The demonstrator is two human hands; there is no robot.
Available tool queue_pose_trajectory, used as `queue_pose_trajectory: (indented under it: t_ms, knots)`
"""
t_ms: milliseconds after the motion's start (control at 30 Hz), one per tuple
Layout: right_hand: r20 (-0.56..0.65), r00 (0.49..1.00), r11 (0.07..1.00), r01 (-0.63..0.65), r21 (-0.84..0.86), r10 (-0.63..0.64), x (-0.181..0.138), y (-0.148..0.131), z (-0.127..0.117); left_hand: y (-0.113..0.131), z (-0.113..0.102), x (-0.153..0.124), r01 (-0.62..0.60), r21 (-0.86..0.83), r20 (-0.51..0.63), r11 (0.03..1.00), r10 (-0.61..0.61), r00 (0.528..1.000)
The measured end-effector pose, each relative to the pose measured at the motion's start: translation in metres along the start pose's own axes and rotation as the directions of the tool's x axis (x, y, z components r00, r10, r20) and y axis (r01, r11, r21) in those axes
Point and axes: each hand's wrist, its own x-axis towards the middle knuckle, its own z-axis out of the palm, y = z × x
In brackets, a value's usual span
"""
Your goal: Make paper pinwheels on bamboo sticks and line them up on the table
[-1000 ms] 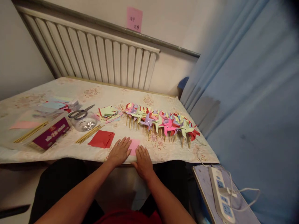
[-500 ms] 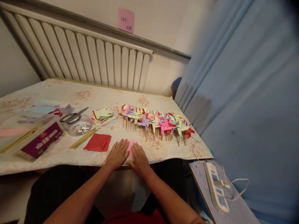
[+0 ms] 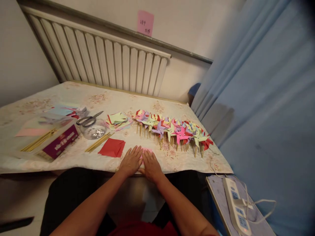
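A pink paper sheet [image 3: 147, 150] lies at the table's front edge, mostly covered by both hands. My left hand [image 3: 132, 160] presses flat on its left side, fingers stretched out. Flat on its right side rests my right hand [image 3: 151, 165], close beside the left. Just left of my hands is a stack of red paper squares [image 3: 112, 147], with thin wooden sticks [image 3: 99, 142] past it. Finished paper pinwheels [image 3: 171, 130] on sticks stand in rows to the right. Behind the red stack sits a pile of mixed coloured paper [image 3: 118, 120].
Black-handled scissors [image 3: 89, 121] lie across a clear bowl of small shiny pieces [image 3: 96, 132]. A purple box [image 3: 60, 140] holding sticks is at the left. A power strip [image 3: 237, 206] with a white cable rests on a low surface by the blue curtain [image 3: 261, 108].
The view has swung left, so everything appears further right. My hands have drawn closer together over the pink sheet, hiding more of it.
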Motion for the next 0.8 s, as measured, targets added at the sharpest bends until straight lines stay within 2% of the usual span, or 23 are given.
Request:
queue_pose_trajectory:
  t_ms: [533, 800]
  knots:
    - [-0.005, 0.998, 0.998, -0.059, -0.035, 0.059, -0.017, -0.001, 0.000, 0.003, -0.003, -0.001, 0.029, -0.014, 0.015, 0.999, -0.029, 0.999]
    - [-0.052, 0.995, 0.996, -0.085, -0.021, 0.084, -0.033, -0.004, 0.002, 0.002, -0.002, -0.001, 0.027, -0.013, 0.022, 1.000, -0.027, 0.999]
